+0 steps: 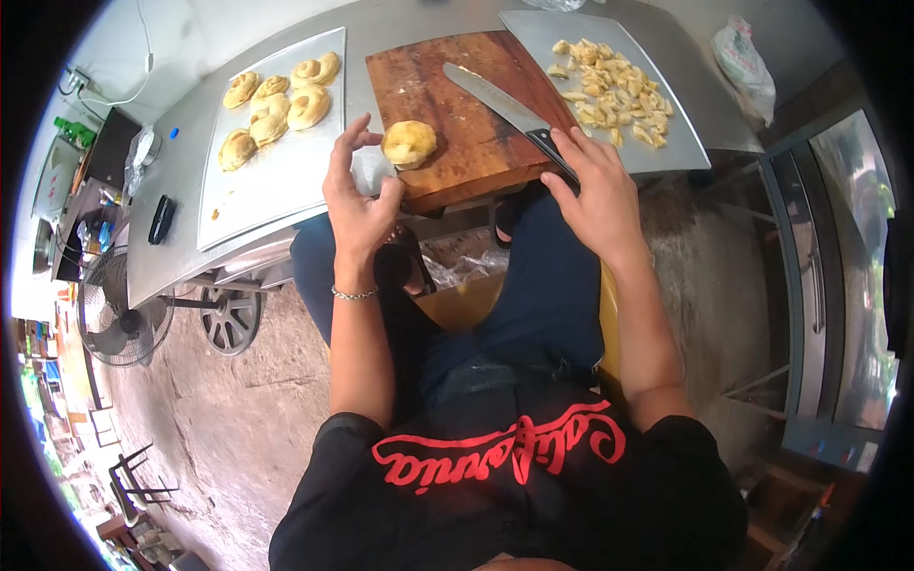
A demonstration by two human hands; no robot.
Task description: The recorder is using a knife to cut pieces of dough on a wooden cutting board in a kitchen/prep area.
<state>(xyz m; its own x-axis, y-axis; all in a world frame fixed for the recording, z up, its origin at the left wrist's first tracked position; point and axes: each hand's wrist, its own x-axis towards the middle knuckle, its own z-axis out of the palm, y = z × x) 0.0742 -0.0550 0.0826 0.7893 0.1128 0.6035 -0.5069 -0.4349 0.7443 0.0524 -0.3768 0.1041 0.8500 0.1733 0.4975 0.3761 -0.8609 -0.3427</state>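
Note:
A round yellow pastry or dough piece (409, 145), dimpled on top, sits at the left edge of a thick wooden cutting board (428, 86). Just left of it is my left hand (362, 203), thumb and fingers apart. A whitish object (372, 171) shows in the gap between them, partly covered by the hand. My right hand (596, 189) lies loosely around the black handle of a large knife (493, 98), thumb on one side and fingers on the other. The blade rests diagonally across the board, its tip pointing away to the left.
Several similar ring-shaped pieces lie on the left metal tray (264, 200). Small cut pieces (614, 93) are heaped on the right tray (571, 28). A black case (162, 220) lies on the metal table (153, 250). A fan (125, 314) stands at left, and a plastic bag (745, 64) at right.

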